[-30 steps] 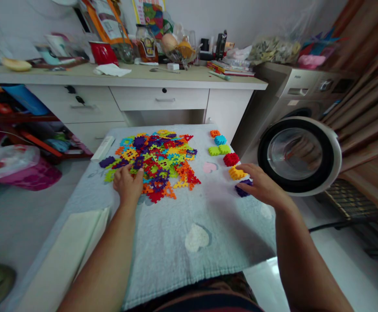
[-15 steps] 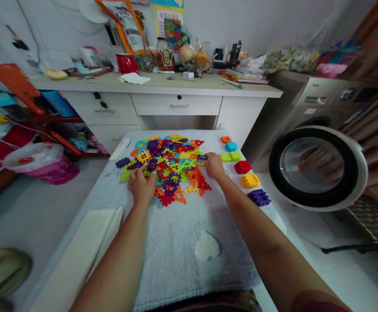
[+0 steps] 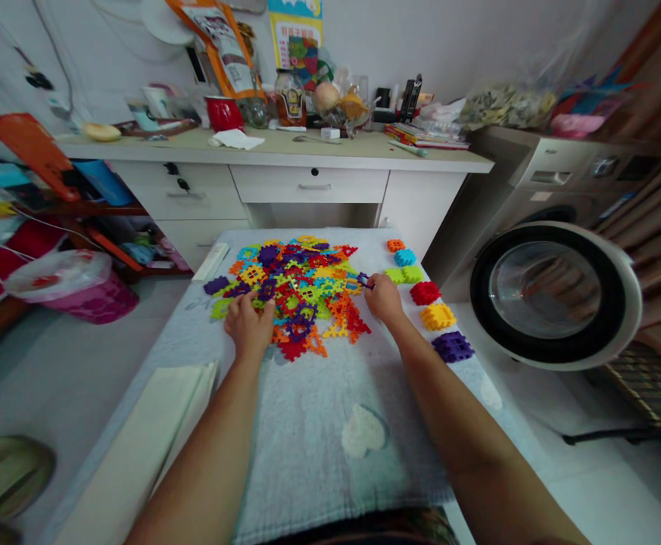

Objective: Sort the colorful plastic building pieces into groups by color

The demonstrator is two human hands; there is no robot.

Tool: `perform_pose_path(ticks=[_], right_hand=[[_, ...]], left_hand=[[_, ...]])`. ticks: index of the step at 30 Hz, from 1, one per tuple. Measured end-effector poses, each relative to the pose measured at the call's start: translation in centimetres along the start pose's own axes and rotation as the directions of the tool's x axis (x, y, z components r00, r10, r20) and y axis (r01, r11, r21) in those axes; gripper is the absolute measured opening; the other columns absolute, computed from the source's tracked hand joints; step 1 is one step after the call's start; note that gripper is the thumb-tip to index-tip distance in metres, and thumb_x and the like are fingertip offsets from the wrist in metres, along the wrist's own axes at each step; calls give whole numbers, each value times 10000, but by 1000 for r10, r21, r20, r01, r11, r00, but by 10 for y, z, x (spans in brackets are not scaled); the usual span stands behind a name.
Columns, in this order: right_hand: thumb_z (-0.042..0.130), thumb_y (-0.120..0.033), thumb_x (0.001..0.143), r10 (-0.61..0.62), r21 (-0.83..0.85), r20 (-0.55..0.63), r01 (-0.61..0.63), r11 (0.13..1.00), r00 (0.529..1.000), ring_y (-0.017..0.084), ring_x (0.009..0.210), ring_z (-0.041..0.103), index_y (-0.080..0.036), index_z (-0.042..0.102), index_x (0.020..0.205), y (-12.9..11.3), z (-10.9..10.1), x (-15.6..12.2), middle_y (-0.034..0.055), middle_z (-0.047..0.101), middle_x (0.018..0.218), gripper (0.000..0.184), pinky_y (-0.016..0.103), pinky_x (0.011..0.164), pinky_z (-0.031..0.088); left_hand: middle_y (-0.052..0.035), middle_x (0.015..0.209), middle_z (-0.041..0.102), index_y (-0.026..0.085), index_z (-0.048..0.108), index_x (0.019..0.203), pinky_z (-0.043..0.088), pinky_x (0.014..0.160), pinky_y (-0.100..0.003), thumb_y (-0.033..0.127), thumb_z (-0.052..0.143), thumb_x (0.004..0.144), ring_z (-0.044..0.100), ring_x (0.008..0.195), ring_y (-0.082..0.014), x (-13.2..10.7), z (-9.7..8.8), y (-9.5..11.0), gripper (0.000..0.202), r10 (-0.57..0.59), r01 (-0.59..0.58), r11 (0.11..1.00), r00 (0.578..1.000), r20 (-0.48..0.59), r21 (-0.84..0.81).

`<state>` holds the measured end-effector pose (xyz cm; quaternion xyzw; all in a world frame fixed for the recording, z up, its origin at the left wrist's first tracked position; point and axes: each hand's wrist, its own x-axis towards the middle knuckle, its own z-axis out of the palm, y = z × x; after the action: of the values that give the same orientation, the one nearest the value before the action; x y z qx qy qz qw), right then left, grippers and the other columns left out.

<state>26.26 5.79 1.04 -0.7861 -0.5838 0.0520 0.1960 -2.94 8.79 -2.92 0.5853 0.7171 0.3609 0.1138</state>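
Right hand on a purple piece at the pile's edge; left hand at the near-left side

Loose interlocking plastic pieces (image 3: 307,291) lie in a mixed-colour pile on the cloth-covered table (image 3: 301,431), towards its far side. Right hand (image 3: 385,300): at the pile's right edge, fingers and thumb drawn together on a small purple piece (image 3: 365,281), which projects from the fingertips towards the pile. Exact finger placement hidden by the hand itself.

Left hand (image 3: 249,324): palm down at the pile's near-left edge, fingers loosely bent, thumb held apart from them. A purple square (image 3: 266,288) lies just beyond the thumb tip; cannot tell whether the hand grips anything.

Along the table's right edge, sorted by colour, far to near: orange stack (image 3: 395,245), blue stack (image 3: 405,257), green stacks (image 3: 403,275) (two, side by side), red stack (image 3: 424,293), yellow stack (image 3: 438,316), purple stack (image 3: 453,347). Right hand sits between pile and row, near the red stack.

Beyond the table: white counter (image 3: 307,157). To the right: washing machine (image 3: 512,200), its round door (image 3: 554,291) open.
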Motion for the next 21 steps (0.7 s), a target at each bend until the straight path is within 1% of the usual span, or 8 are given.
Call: perform_pose_path(ticks=[3,5,8,11,13,15,18,21], right_hand=[[565,-119,846,-42,1,27,42,999,999,223,1004,616,-163,684,976,8,-17,-20,112,695,1051,181,290,876,427],[580,-95,818,-105,-1,97,105,994,990,215,1014,615,-165,678,942,16,-28,-35,101,699,1054,173,287,892,421],[584,-69,783,-184,-14,237,193,981,954,214,1020,616,-171,676,923,28,-38,-56,92,700,1079,197,287,909,418],[626,-113,775,-188,-68,322,220,973,928,256,1095,603,-160,667,1118,37,-39,-70,123,675,1211,349,325,947,421],[666,-171,786,-182,-89,323,222,971,929,296,1222,553,-137,566,1345,38,-36,-74,165,597,1380,568,365,1003,410],[677,-213,812,-195,-82,328,234,969,924,314,1323,487,-125,457,1470,36,-32,-75,187,513,1488,700,392,1052,391],[644,-193,848,-220,-71,369,263,962,903,303,1324,486,-143,505,1443,29,-31,-72,175,535,1465,613,397,1056,391],[654,-174,836,-246,-80,367,294,953,897,288,1251,528,-148,569,1388,27,-40,-73,169,578,1377,559,382,1035,400]], left_hand=[[-156,1386,535,214,600,1283,327,1154,-532,446,590,871,482,1346,-328,0,0,1,473,-2,2,1000,1000,3,3],[-157,1390,540,212,603,1282,324,1155,-531,445,590,869,484,1345,-328,0,-1,2,475,-3,3,1000,1000,5,2],[-163,1395,547,199,607,1278,323,1156,-532,428,595,865,489,1342,-327,-1,-2,4,472,-3,3,1000,1000,5,-1],[-163,1364,580,192,614,1262,332,1147,-535,424,593,869,506,1324,-330,-2,-3,4,457,1,-1,1000,1000,9,3],[-156,1345,599,198,618,1248,340,1137,-536,427,592,869,514,1312,-331,-2,-2,4,444,5,-5,1000,1000,1,6],[-150,1342,604,203,620,1236,346,1130,-527,428,595,864,520,1303,-328,-2,-1,3,435,6,-6,1000,1000,-14,3],[-147,1319,615,196,622,1227,359,1121,-507,430,596,860,527,1291,-324,-2,0,1,436,16,-16,1000,999,-28,1],[-151,1286,628,182,623,1220,369,1115,-496,420,596,858,531,1284,-324,-2,0,0,434,34,-34,999,999,-30,3]])
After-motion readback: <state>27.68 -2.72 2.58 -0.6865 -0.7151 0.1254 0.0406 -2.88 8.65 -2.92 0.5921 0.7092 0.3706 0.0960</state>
